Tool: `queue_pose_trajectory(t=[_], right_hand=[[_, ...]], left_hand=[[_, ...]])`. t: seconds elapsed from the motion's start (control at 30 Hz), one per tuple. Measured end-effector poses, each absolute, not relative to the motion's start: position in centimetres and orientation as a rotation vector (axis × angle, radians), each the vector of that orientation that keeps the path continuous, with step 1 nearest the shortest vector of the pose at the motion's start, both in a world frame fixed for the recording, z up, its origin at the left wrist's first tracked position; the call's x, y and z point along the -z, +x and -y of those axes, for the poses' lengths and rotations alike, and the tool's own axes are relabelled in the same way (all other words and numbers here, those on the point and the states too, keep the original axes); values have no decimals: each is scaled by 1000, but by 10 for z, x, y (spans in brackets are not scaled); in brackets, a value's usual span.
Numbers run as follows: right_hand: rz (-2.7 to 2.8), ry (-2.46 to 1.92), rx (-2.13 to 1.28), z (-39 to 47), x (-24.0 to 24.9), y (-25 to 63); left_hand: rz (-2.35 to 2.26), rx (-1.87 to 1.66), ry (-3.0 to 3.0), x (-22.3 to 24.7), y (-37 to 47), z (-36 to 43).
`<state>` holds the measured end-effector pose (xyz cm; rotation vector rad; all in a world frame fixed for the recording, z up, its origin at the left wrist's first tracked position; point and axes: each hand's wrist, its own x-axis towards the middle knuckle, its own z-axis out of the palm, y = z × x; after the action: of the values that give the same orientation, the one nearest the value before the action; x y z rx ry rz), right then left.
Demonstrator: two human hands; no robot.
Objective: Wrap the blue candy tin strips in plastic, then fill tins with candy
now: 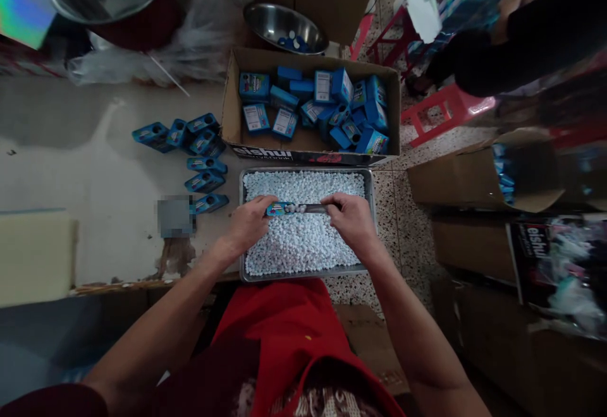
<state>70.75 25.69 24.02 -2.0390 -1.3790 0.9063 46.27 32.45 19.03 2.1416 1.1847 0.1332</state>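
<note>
A metal tray (372, 215) full of small white pellet-like candies (303, 246) lies in front of me. Over its middle, my left hand (252, 220) is closed on a small blue printed box (279, 209), which lies sideways with its end toward the right. My right hand (349, 218) pinches the end of a flat, dark metal scoop (313, 208). The scoop's tip meets the box's right end, and a few white candies sit there. What the fingertips cover is hidden.
Behind the tray stands a cardboard carton (310, 148) with many blue boxes. More blue boxes (205, 182) stand on the table to the left. A steel bowl (284, 25) holds blue and white pieces. At right are a red stool (450, 114) and open cartons (484, 170); another person's dark-clothed leg (535, 31) shows.
</note>
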Motion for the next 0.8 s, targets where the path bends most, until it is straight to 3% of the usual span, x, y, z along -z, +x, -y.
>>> queue_pose_trajectory(t=[0.23, 0.37, 0.57, 0.8], right_hand=[[1378, -1999, -829, -231, -247, 715], [788, -2166, -966, -188, -186, 763], [429, -2074, -1196, -165, -84, 764], [308, -1829, -1430, -169, -117, 750]], left_hand=[[-1183, -316, 1806, -170, 447, -339], [-1138, -349, 1336, -152, 447, -343], [-1214, -333, 1399, -152, 448, -335], [-1228, -305, 1690, -169, 426, -341]])
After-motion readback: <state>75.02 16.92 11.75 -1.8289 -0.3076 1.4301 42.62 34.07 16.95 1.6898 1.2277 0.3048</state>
